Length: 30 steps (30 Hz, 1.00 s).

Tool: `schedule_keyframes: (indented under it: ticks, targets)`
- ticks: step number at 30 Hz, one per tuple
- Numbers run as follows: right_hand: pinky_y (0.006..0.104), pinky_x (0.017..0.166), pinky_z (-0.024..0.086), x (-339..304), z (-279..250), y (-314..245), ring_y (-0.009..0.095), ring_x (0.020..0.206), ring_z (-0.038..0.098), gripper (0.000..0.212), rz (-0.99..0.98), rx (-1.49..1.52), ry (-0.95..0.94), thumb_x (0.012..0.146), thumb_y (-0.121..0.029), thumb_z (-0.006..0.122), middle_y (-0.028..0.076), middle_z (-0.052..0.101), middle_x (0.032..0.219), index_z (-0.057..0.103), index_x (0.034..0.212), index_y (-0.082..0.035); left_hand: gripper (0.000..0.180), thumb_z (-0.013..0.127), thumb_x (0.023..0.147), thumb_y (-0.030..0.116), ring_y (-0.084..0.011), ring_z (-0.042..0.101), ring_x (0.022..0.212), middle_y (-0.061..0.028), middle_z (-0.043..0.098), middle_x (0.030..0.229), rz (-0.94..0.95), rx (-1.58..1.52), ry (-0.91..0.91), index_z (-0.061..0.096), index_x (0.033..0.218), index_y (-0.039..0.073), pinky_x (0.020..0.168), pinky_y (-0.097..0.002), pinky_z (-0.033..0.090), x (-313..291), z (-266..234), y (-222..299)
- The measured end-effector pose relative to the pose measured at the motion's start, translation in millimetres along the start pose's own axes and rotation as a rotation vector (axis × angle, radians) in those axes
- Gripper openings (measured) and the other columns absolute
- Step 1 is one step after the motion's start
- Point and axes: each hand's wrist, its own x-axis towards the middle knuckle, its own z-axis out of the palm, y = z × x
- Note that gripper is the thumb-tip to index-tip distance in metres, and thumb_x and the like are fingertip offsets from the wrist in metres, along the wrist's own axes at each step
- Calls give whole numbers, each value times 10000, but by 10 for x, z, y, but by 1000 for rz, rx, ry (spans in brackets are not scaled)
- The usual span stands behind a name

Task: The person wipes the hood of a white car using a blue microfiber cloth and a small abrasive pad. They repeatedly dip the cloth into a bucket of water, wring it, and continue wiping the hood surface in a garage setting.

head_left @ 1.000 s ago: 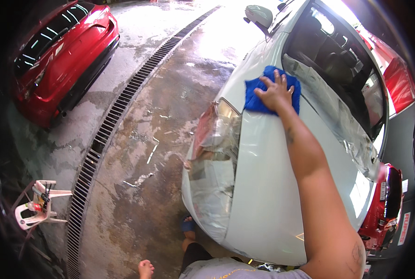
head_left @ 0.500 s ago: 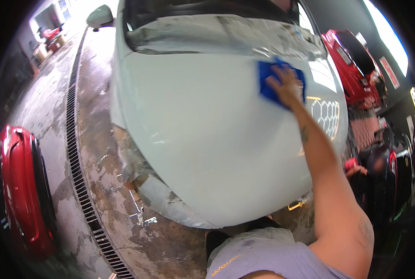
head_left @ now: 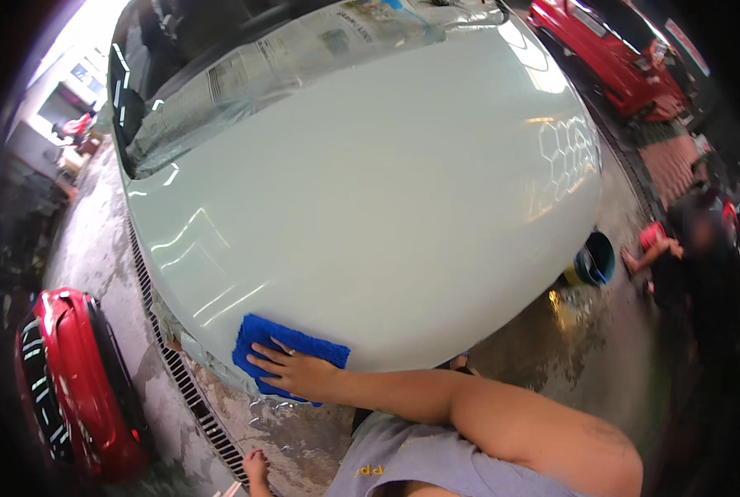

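Note:
My right hand [head_left: 291, 371] lies flat with its fingers spread on a blue microfiber cloth [head_left: 330, 351]. It presses the cloth on the white car hood [head_left: 370, 224], at the front left edge near me. My right forearm crosses in front of my body to get there. Low in the picture, off the car, hangs my left hand [head_left: 256, 464], its fingers loosely curled and nothing visible in them. Newspaper and plastic masking [head_left: 287, 62] covers the base of the windshield. More masking [head_left: 189, 344] hangs below the hood's left edge.
A floor drain grate [head_left: 189, 398] runs along the left, beside a red bumper [head_left: 84, 373] on the floor. At the right stand a dark bucket [head_left: 595, 258] and a red car [head_left: 606, 50]. Another person [head_left: 701, 240] is low down farther right. The floor [head_left: 511, 356] is wet.
My right hand has swept the cloth from the hood's far right to its near left edge. The view has turned and shifted; my left hand and the bucket now show.

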Motion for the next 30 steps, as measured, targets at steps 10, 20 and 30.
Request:
schedule_keyframes:
  ticks: [10,20,30]
  targets:
    - [715,1245,148,-4020,-3258,4231,405,1613,194,868,1577,-404,615,891,-846,551,108,311,1732,478,1592,-339,236,608,1016,220,-320,588,922,-126,638,1015,-251,216,93,669,1219,116,813,-528,448,-2218,718,-840]
    - [803,1191,79,-3334,-1645,2091,492,1619,49,862,1660,-345,742,949,-723,594,202,99,1773,322,1672,-341,552,585,1078,293,-426,393,1457,-275,413,1556,1178,290,514,441,1521,-3,1187,-619,303,-2829,1233,2016]
    - [547,1277,269,-1288,-1479,1234,284,1554,380,391,524,639,662,1059,-332,596,119,554,1563,680,1348,-83,856,565,1011,664,-539,84,1595,-235,162,1749,1925,360,178,301,1673,189,1220,-739,125,-3104,2833,3841]
